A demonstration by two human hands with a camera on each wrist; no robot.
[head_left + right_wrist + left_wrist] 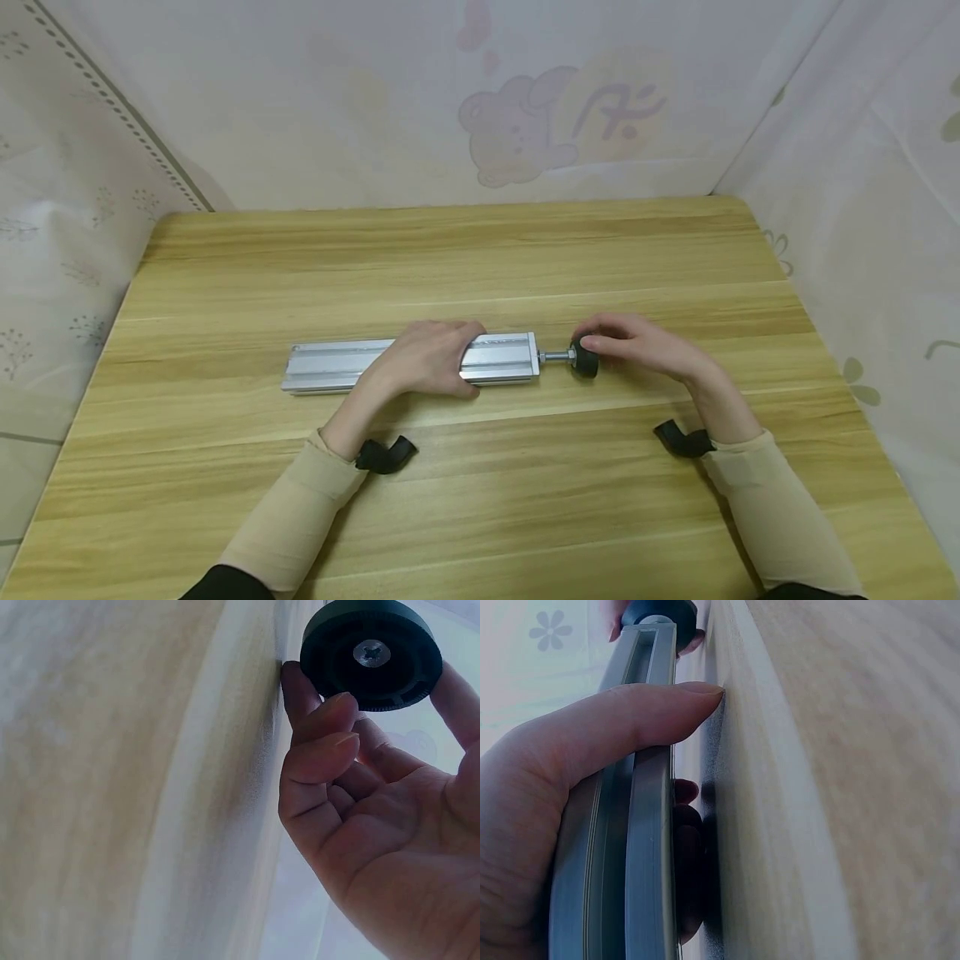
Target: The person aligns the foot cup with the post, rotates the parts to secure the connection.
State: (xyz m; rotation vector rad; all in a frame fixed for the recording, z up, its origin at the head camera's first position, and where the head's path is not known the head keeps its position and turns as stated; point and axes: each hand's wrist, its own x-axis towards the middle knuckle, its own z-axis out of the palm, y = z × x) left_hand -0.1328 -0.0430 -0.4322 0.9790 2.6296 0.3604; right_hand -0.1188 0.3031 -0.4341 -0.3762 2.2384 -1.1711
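A silver aluminium profile (498,358) lies lengthwise across the wooden table, grooved along its faces. My left hand (427,358) grips it from above, the thumb on the near side and the fingers round the far side, as the left wrist view also shows. From the profile's right end a threaded rod (557,356) sticks out, carrying a round black levelling foot (585,358). Around the rim of that foot, my right hand (637,343) pinches with thumb and fingertips. In the right wrist view the foot's underside shows a cross-head screw (372,653) at its centre.
The wooden table (480,500) has pale plank lines and rounded far corners. Patterned cloth (337,100) hangs behind it and at both sides. Black curved pieces (386,456) are fixed at both wrists, over beige sleeves (300,500).
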